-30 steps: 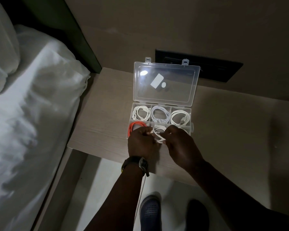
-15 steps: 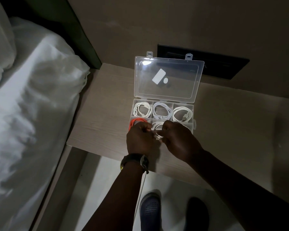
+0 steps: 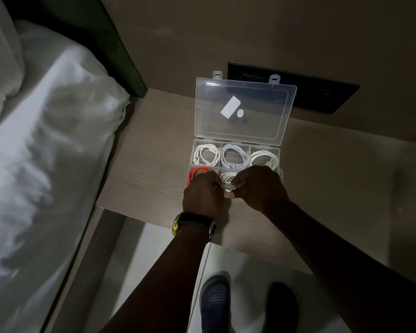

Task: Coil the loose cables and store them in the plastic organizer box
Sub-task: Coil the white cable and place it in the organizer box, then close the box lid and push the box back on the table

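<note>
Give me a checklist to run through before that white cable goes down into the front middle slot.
1. Lid of the organizer box open and out of the way: ok, it stands tilted back.
2. Back row filled with coiled cables: ok, all three compartments hold one.
3. Orange cable inside its own front left compartment: ok as far as it shows; the left hand hides part.
4. White cable held by both hands: ok, the right hand pinches it too.
5. Its coil finished with no loose tail: cannot tell, the hands cover it.
6. Front right compartment free: cannot tell, it is hidden.
</note>
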A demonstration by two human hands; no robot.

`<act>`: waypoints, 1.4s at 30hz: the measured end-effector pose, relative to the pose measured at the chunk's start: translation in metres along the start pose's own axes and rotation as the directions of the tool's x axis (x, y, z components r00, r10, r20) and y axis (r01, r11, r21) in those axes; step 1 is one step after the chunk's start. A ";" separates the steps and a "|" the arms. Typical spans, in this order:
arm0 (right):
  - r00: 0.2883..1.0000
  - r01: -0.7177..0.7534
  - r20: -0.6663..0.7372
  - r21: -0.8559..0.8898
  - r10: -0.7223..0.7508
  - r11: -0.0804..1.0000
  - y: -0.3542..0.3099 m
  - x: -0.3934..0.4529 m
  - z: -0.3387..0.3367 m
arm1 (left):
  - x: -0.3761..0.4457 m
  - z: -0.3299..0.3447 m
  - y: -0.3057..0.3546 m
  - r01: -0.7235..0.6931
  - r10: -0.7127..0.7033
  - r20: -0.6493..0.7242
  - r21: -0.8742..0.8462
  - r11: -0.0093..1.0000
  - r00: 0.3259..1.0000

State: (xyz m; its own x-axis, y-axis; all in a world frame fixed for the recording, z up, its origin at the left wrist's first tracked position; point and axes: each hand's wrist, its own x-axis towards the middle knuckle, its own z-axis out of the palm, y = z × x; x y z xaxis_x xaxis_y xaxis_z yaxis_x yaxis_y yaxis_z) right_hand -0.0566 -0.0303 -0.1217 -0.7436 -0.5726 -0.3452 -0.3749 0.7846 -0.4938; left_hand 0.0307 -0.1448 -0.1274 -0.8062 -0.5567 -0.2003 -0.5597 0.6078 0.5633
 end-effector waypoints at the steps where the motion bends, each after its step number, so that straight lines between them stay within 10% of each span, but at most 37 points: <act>1: 0.999 0.045 0.023 -0.003 -0.044 0.999 0.002 -0.001 -0.001 | 0.002 0.001 -0.001 0.006 -0.006 0.018 0.002 1.000 1.000; 9: 0.860 0.450 -0.086 -0.336 -0.503 0.827 0.039 -0.034 0.020 | 0.011 0.006 -0.005 0.011 -0.012 0.039 0.028 1.000 0.999; 19: 0.897 0.379 -0.007 -0.504 -0.442 0.776 0.031 -0.032 0.024 | 0.009 0.013 -0.008 -0.006 0.005 0.027 0.046 0.999 1.000; 25: 0.958 0.258 -0.076 -0.192 -0.276 0.947 0.032 -0.026 0.014 | 0.010 0.015 -0.009 -0.018 0.017 0.017 0.054 0.998 1.000; 34: 0.891 0.388 -0.046 -0.438 -0.451 0.811 0.035 -0.034 0.014 | 0.011 0.014 -0.013 -0.072 0.069 0.056 0.054 0.996 0.996; 42: 0.843 0.445 -0.223 -0.226 -0.490 0.867 0.045 -0.043 -0.005 | 0.009 0.002 -0.023 -0.036 0.046 0.029 -0.270 0.962 0.999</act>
State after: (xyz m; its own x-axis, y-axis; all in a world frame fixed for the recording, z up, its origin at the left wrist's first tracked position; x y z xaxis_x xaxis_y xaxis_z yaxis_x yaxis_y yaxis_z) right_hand -0.0439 0.0308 -0.1245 -0.5660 -0.8142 0.1292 -0.7808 0.4792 -0.4008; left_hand 0.0358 -0.1624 -0.1435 -0.8362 -0.5115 -0.1976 -0.4576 0.4523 0.7655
